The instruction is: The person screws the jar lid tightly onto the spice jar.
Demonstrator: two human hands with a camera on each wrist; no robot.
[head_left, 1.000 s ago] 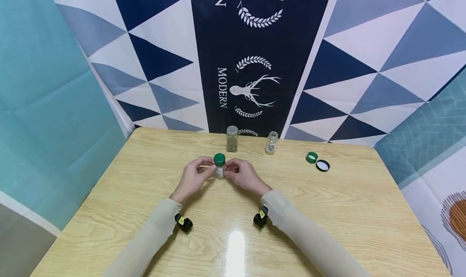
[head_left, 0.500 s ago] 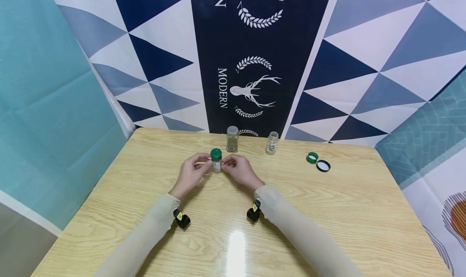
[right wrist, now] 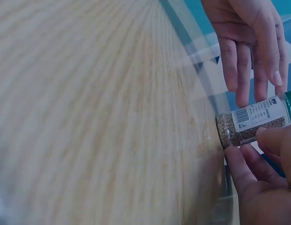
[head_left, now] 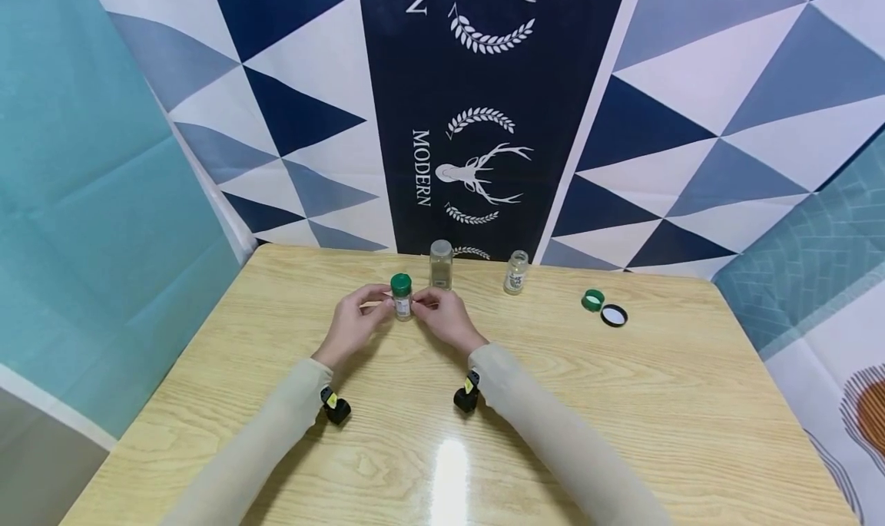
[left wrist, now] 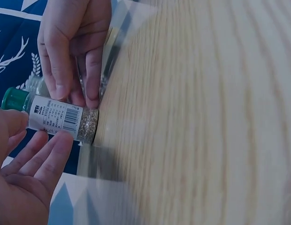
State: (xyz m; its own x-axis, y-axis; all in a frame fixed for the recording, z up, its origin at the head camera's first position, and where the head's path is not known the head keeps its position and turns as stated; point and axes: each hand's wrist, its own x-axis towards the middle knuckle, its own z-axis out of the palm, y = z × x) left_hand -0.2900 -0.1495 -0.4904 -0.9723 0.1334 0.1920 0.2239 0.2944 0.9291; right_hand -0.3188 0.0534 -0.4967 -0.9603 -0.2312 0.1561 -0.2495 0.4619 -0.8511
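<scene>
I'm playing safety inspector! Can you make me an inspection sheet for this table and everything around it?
Surface: light wood-grain table, shiny toward the front.
Job's things: small clear green-capped jar, upright, with brown grains inside.
Clutter: clear square jar and clear round jar near the back edge; round green cap and round black cap on the right.
Hands: left hand and right hand at opposite sides of the green-capped jar; how firmly they hold it is unclear.
Cables: nothing seen.
Surroundings: blue-and-white triangle-print cloth, black deer-print banner, teal cloth at left.
</scene>
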